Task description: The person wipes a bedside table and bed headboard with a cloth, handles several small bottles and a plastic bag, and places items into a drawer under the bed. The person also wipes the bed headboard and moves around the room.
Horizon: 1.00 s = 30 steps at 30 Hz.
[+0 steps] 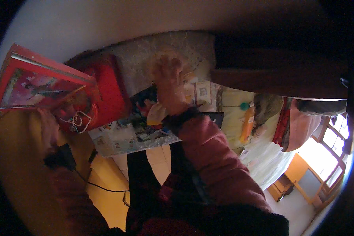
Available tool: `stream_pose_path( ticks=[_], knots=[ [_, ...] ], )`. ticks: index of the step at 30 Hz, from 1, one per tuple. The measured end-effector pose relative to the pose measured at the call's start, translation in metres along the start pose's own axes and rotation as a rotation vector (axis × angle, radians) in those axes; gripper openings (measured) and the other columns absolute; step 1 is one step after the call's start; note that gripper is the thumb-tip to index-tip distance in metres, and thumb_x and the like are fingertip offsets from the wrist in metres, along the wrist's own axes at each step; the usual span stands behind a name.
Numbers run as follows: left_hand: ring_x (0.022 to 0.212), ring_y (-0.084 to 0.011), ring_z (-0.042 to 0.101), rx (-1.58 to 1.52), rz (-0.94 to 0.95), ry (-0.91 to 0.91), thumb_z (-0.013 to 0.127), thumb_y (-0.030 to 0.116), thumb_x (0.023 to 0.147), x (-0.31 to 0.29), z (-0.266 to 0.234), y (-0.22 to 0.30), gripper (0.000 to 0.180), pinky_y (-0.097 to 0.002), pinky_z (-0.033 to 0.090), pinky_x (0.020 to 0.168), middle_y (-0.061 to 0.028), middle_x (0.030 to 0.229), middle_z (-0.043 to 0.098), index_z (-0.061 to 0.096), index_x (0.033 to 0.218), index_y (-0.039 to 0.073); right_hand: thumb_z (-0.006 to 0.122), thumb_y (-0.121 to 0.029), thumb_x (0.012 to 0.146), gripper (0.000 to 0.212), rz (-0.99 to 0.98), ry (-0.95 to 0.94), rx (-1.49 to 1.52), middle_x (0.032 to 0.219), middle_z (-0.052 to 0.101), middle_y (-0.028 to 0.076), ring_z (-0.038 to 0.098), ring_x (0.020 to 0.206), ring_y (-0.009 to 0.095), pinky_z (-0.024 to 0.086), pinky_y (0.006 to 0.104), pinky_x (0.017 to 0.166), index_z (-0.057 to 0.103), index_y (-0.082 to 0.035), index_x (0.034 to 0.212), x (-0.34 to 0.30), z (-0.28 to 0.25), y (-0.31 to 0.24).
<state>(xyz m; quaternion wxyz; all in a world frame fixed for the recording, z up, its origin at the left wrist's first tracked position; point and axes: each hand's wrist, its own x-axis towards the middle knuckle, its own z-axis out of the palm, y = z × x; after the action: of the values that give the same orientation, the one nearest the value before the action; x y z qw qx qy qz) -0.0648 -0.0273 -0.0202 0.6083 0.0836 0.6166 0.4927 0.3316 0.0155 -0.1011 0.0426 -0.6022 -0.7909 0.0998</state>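
A red jewelry box [112, 90] stands on the left of the table with its lid [39, 86] raised; a picture panel fills the lid's inner side. A white bead necklace [80, 121] lies at the box's near left. My left hand [49, 129] is at the lid's lower edge, its fingers dim and mostly hidden there. My right hand [169, 76] reaches over the far part of the table, blurred, its fingers seemingly apart with nothing visible in them. Beneath its wrist are printed pictures and papers [145, 135] on the tabletop.
A patterned cloth [139, 55] covers the table's far part. To the right lies a bed [234, 98] with an orange bottle-like item [246, 125], a green round thing [244, 106] and folded clothes [299, 128]. Dark wooden furniture [279, 74] juts in above. A black cable [102, 188] hangs near my left wrist.
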Motion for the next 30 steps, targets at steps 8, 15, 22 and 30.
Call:
stream_pose_path(
  ticks=[8,15,22,30],
  knots=[
    [0.125,-0.0202,0.031,0.006,0.003,0.135,0.033,0.052,0.095,-0.002,0.030,0.004,0.054,-0.0371,0.018,0.109,-0.0022,0.134,0.038,0.035,0.135,0.015,0.060,-0.014,0.071,0.052,-0.295,-0.038,0.181,0.134,0.038,0.013,0.033,0.122,0.042,0.039,0.0538,0.092,0.052,-0.010,0.122,-0.043,-0.005,-0.026],
    [0.106,-0.0159,0.042,-0.259,-0.051,0.112,0.035,0.060,0.091,-0.007,0.021,0.009,0.053,-0.0344,0.026,0.104,0.0007,0.112,0.047,0.045,0.121,0.018,0.057,-0.012,0.074,0.055,-0.052,0.006,0.034,0.136,0.035,0.013,0.033,0.122,0.043,0.035,0.0566,0.095,0.046,-0.010,0.128,0.048,0.012,-0.032],
    [0.115,-0.0201,0.039,0.018,0.034,-0.044,0.034,0.058,0.093,0.013,-0.032,-0.006,0.061,-0.0354,0.029,0.104,-0.0038,0.127,0.040,0.034,0.132,0.011,0.062,-0.012,0.071,0.064,-0.235,-0.140,0.081,0.139,0.028,0.016,0.031,0.122,0.044,0.035,0.0583,0.092,0.040,-0.007,0.131,-0.077,0.001,-0.057],
    [0.135,-0.0245,0.023,0.306,0.095,-0.025,0.032,0.066,0.088,0.014,-0.031,-0.009,0.082,-0.0427,0.019,0.110,-0.0058,0.149,0.017,0.013,0.145,0.010,0.057,-0.012,0.077,0.057,-0.402,-0.435,-0.016,0.141,0.029,0.018,0.034,0.121,0.046,0.039,0.0581,0.088,0.041,-0.005,0.132,-0.168,-0.003,-0.100]
  ],
)
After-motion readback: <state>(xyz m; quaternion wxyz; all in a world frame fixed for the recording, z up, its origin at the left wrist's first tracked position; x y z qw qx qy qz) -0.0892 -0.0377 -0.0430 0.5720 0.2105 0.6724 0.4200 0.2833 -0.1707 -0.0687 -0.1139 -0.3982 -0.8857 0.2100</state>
